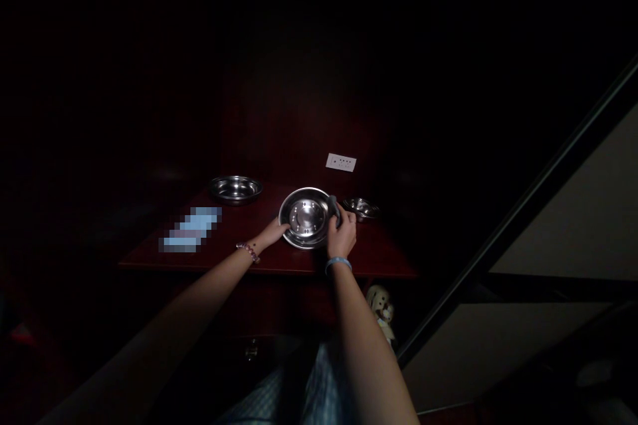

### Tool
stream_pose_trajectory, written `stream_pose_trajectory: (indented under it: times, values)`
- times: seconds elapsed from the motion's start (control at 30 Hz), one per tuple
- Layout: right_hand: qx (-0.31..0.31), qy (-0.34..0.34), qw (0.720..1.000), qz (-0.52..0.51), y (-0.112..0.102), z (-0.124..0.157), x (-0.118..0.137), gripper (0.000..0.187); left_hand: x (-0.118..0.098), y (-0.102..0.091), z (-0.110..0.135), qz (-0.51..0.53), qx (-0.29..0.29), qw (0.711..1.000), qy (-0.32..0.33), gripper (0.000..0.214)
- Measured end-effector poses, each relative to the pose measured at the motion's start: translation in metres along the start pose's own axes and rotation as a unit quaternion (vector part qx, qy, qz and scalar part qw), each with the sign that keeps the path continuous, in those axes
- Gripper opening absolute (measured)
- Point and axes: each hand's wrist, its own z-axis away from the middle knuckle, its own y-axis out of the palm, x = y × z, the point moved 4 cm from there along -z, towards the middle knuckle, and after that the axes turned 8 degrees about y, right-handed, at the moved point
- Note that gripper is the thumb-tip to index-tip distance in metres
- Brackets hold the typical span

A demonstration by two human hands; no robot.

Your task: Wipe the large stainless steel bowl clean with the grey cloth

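Observation:
A round stainless steel bowl (302,239) is tilted toward me above the reddish-brown table, its shiny inside in view. My left hand (276,231) grips its left rim, thumb over the edge and fingers hidden behind. At the opposite rim, my right hand (343,234) is closed around a dark grey cloth (335,209) pressed against the bowl. The cloth is small and mostly covered by the fingers, so its full shape is hidden. Just beyond my right hand sits a smaller steel bowl (363,208), partly hidden.
Another wide steel bowl (236,194) stands at the table's back left. The dark red table (279,265) ends at a front edge below my hands. A white socket plate (341,162) is on the back wall. Blurred pale pixels (192,229) cover something at left.

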Motion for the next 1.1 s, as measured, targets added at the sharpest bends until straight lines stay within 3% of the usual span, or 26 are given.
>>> stream_pose_trajectory:
  times: [0.07,0.2,0.3,0.6,0.73,0.83,1.1]
  values:
    - [-0.003,-0.036,0.997,0.065,0.003,0.005,0.005,0.053,0.0,0.0,0.0,0.002,-0.002,1.0,-0.007,0.042]
    - [0.053,-0.115,0.978,0.164,0.022,0.014,0.014,0.055,0.001,0.0,0.002,0.001,-0.005,0.999,-0.032,0.04]
    - [0.089,-0.136,0.966,0.203,0.034,0.018,0.019,0.057,-0.001,0.002,0.004,0.005,0.008,0.999,-0.041,0.039]
    - [0.026,-0.166,0.967,0.192,0.037,0.016,0.011,0.061,-0.017,0.006,0.007,0.003,0.026,0.998,-0.056,0.037]
    - [0.064,-0.197,0.957,0.203,0.049,0.015,0.005,0.059,-0.026,0.009,0.009,0.011,0.035,0.998,-0.056,0.039]
    - [0.092,-0.183,0.958,0.201,0.058,0.015,0.003,0.056,-0.032,0.01,0.01,0.019,0.039,0.998,-0.05,0.039]
    - [0.173,-0.213,0.933,0.231,0.063,0.021,0.007,0.062,-0.029,0.01,0.01,0.012,0.048,0.998,-0.049,0.037]
